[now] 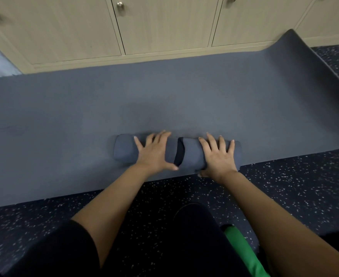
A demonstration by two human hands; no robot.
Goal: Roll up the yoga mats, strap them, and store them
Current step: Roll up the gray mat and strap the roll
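Lying wide across the speckled floor (284, 196), in front of the cabinets (164, 27), an unrolled grey yoga mat (84, 106) is curling up at its far right corner. A rolled mat (124, 150) is sitting on its near edge, directly ahead of the person. The left hand (155, 154) and right hand (218, 158) are both pressing down on the roll with fingers spread and straight, gripping nothing. They are resting on either side of a dark strap (179, 154) that is wrapping the roll's middle. A green object (242, 250) is showing beside the right forearm. Strapping seems finished for this roll. The next move is probably calling for lifting it away to storage, then rolling the flat mat.
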